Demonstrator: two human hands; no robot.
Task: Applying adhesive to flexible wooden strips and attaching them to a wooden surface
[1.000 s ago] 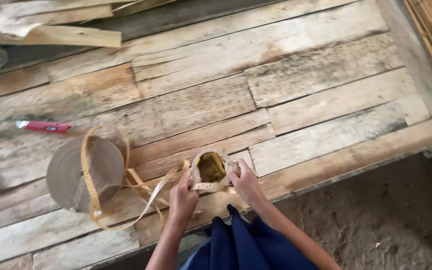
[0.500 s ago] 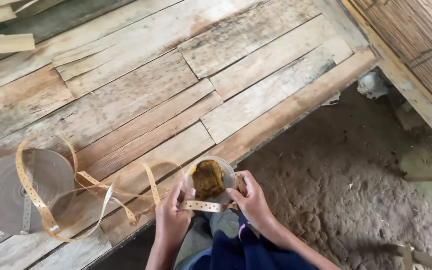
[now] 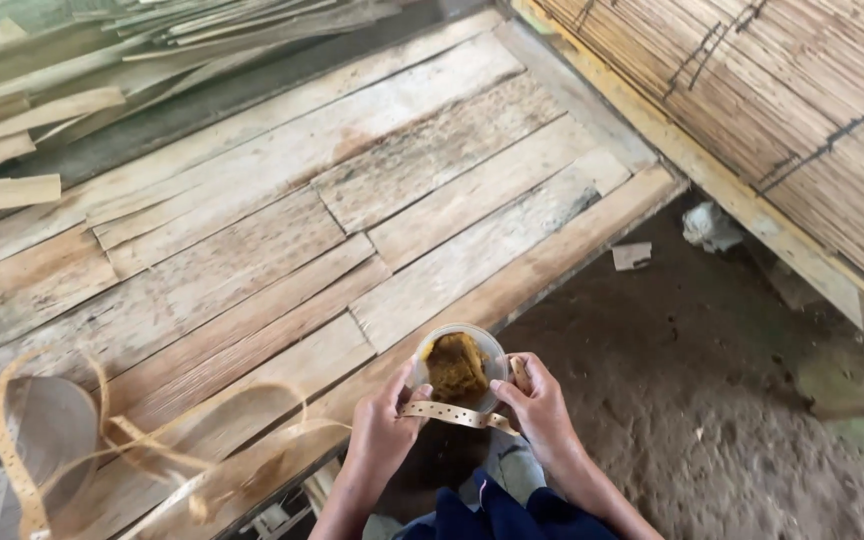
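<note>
I hold a small clear plastic cup [image 3: 485, 345] with a brown, fibrous lump [image 3: 455, 366] inside, just past the front edge of the wooden platform. My left hand [image 3: 384, 428] grips the cup's left side. My right hand [image 3: 541, 410] is on its right side. A tan perforated strap [image 3: 452, 414] runs across the front of the cup between both hands. The strap loops away to the left [image 3: 152, 450] over the planks toward a flat grey roll [image 3: 22, 450] at the lower left.
The wooden plank platform [image 3: 282, 230] fills the left and middle. Loose bamboo slats [image 3: 72, 90] are piled at the far left. A woven bamboo wall [image 3: 792, 110] stands at the right. Below lies dirt ground [image 3: 712, 400] with a scrap of white debris [image 3: 709, 226].
The view has swung to the right and up, so the roll and strap slid to the left edge. Both hands and the cup have come off the platform edge, over the ground.
</note>
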